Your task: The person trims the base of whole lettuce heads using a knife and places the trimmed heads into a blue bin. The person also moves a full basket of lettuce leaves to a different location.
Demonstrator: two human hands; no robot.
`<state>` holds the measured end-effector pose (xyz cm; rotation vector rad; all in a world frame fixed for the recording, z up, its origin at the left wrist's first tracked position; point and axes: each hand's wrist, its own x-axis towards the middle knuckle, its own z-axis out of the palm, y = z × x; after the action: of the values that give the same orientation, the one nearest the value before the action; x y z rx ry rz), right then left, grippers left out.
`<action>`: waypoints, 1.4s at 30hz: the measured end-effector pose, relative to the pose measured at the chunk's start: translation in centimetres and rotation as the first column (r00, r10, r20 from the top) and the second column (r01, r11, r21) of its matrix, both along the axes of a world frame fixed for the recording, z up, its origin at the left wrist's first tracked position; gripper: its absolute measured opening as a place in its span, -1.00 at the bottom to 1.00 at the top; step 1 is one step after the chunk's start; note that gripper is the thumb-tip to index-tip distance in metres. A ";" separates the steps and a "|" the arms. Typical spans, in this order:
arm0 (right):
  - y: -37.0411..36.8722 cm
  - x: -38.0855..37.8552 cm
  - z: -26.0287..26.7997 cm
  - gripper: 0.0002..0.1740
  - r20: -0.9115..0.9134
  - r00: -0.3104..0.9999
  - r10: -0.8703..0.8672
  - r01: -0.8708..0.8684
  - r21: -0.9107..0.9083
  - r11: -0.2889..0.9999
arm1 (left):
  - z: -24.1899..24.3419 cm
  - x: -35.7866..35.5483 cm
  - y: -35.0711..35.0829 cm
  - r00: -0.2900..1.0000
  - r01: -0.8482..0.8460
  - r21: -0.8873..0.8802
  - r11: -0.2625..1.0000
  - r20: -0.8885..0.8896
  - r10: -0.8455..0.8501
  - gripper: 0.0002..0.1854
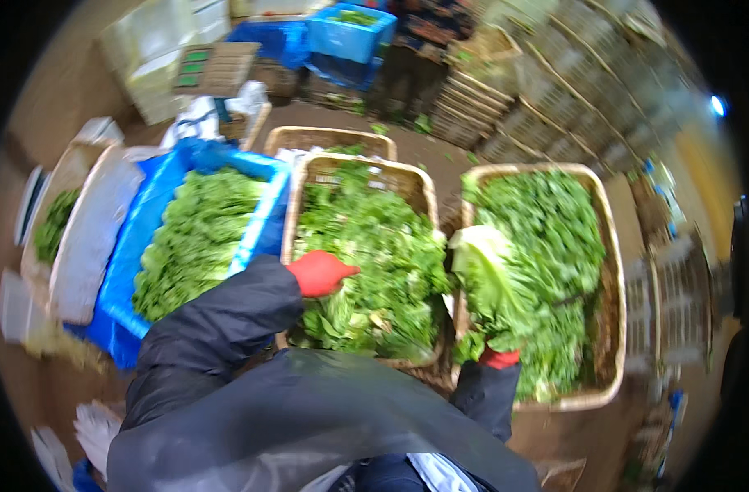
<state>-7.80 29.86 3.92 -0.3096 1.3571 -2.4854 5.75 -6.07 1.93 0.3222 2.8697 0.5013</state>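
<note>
My left hand (320,273), in a red glove, is over the near left part of the middle crate (291,203). One finger or the thumb points right, above loose green leaves and trimmings (380,258); whether it grips anything is unclear. My right hand (500,357), also red-gloved, is at the near left rim of the right crate (617,344). Leaves hide most of its fingers. It is shut on a head of lettuce (488,264), whose pale end points away from me. Leafy greens (546,215) fill much of that crate beneath the lettuce.
Left of the middle crate, a blue-lined crate (113,286) holds rows of lettuce (196,240). A white foam box wall (97,227) stands beside it. Farther off are a blue tub (350,40), stacked crates (472,107) and a scale-like panel (217,67). Leaf scraps (422,124) lie on the floor.
</note>
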 end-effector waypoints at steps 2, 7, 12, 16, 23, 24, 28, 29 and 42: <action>0.2 -0.6 -1.4 -0.67 -0.017 1.000 0.011 -0.010 0.048 0.999 | 1.6 0.3 0.6 0.995 -0.018 0.243 0.970 0.096 -0.005 -0.25; -5.9 -0.1 -4.6 -0.69 0.021 0.984 0.178 -0.179 0.185 0.966 | 6.9 -2.3 5.5 0.788 0.339 0.930 0.144 -0.364 0.497 -0.04; -8.1 1.1 -5.6 -0.70 0.042 0.957 0.288 -0.288 0.269 0.919 | 8.4 -0.3 3.2 0.582 -0.198 0.523 0.829 -0.618 0.529 -0.30; -8.2 2.5 0.2 -0.69 -0.206 0.952 0.225 -0.099 0.489 0.867 | 6.3 -1.4 2.3 0.576 -0.107 0.396 0.912 -0.723 0.381 -0.49; -5.3 -0.5 2.6 -0.72 -0.346 0.841 -0.416 0.498 0.196 0.845 | -4.5 1.9 0.1 0.970 -0.207 0.241 0.948 -0.078 0.231 -0.14; -6.1 -0.4 2.6 -0.72 -0.349 0.828 -0.440 0.518 0.172 0.838 | -3.8 1.9 1.7 0.954 -0.192 0.613 0.766 -0.067 0.292 -0.12; -15.3 4.6 -0.7 -0.72 -0.263 0.956 -0.130 0.200 0.259 0.945 | 2.6 2.6 4.9 0.906 -0.012 0.823 -0.568 0.249 0.343 -0.13; -17.9 8.0 0.0 -0.74 -0.241 0.964 0.110 -0.002 0.406 0.914 | 2.0 3.7 3.5 0.914 -0.027 0.725 -0.688 0.297 0.276 -0.18; -49.2 26.1 -12.4 -0.46 0.569 -0.529 0.630 -0.825 -0.171 -0.539 | 3.5 41.8 -11.6 0.019 -0.522 0.832 -0.186 0.229 0.973 -0.10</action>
<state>18.31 -19.32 -8.46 -0.4651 0.5656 -0.3355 47.51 -17.65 5.47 -1.9743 2.4501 2.2563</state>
